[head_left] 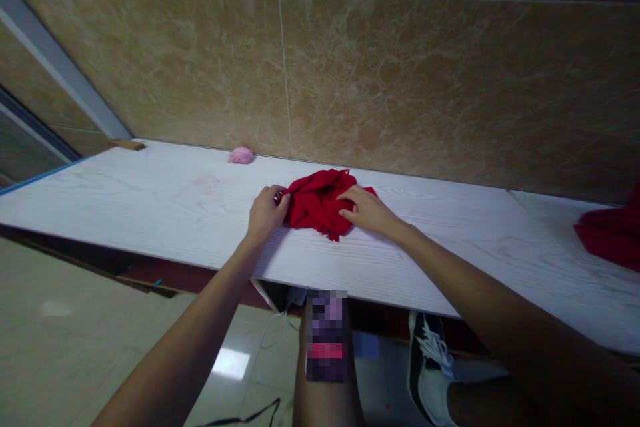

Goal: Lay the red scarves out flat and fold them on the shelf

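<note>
A crumpled red cloth (317, 203) with fringed edges lies bunched on the white wood-grain tabletop (185, 213). At its left edge, my left hand (269, 212) pinches a fold between thumb and fingers. My right hand (370, 210) rests over the cloth's right side, thumb and forefinger spread apart on the fabric; its other fingertips are partly hidden. Whether the right fingers grip the fabric or only touch it is unclear.
A small pink object (241, 155) sits against the tiled wall (400, 93). More red fabric (613, 233) lies at the far right. A brown wooden piece (127, 145) is at the back left corner. Below the table's front edge are my leg and a shoe (433, 367).
</note>
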A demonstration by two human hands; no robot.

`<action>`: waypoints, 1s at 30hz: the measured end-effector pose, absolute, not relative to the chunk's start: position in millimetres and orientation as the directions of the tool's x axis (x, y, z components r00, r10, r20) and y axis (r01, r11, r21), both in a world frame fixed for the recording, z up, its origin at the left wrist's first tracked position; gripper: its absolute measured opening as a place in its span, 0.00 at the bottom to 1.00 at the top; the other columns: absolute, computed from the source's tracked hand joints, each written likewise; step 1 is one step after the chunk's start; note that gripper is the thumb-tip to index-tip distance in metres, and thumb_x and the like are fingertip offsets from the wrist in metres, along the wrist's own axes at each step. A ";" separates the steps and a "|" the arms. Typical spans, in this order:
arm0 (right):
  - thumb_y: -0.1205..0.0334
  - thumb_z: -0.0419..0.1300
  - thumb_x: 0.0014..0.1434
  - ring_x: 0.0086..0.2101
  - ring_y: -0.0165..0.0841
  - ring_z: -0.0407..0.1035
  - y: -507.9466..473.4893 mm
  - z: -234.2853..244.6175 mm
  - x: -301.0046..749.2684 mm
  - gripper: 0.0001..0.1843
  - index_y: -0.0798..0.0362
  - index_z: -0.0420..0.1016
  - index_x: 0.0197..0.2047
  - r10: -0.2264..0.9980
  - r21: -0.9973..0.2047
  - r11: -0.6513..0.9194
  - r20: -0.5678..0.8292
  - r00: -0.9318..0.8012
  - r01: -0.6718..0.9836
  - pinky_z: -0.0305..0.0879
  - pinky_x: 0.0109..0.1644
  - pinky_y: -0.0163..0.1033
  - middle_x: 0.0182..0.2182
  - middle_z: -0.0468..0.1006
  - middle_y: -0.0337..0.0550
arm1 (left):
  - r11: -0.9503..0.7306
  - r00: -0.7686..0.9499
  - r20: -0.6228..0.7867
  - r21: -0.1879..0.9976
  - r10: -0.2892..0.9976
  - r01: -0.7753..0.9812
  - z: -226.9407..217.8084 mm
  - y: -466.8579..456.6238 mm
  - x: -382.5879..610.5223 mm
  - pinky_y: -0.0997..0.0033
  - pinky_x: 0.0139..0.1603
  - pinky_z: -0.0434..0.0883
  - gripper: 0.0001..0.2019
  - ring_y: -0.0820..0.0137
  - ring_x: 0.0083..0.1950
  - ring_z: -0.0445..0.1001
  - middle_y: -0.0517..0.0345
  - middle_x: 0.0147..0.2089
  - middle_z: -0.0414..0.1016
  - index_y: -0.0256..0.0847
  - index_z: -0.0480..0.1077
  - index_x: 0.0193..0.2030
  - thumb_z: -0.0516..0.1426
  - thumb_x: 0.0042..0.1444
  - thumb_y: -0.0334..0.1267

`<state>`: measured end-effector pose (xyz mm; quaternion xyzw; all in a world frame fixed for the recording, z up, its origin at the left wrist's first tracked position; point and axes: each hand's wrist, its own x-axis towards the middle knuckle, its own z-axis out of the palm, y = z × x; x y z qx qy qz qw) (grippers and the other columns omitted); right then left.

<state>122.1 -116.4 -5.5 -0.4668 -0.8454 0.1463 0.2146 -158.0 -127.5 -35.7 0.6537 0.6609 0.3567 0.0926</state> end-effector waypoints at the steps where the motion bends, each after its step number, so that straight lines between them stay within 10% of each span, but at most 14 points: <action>1: 0.67 0.68 0.62 0.49 0.40 0.76 -116.3 -8.2 121.1 0.13 0.53 0.82 0.51 0.859 -0.459 0.510 0.224 -0.461 0.727 0.71 0.58 0.47 0.50 0.81 0.50 | -0.097 -0.136 0.339 0.588 0.931 0.803 -35.7 -127.5 -157.8 0.59 0.55 0.75 0.16 0.57 0.49 0.79 0.47 0.51 0.82 0.41 0.79 0.56 0.55 0.69 0.43; 30: 0.60 0.67 0.61 0.34 0.32 0.64 -102.7 -25.8 124.2 0.08 0.51 0.75 0.42 0.867 -0.632 0.459 0.164 -0.471 0.624 0.59 0.40 0.38 0.33 0.72 0.37 | -0.046 -0.201 0.313 0.634 0.928 0.772 -36.5 -125.0 -156.8 0.61 0.53 0.74 0.17 0.58 0.49 0.80 0.48 0.51 0.83 0.41 0.80 0.58 0.57 0.68 0.43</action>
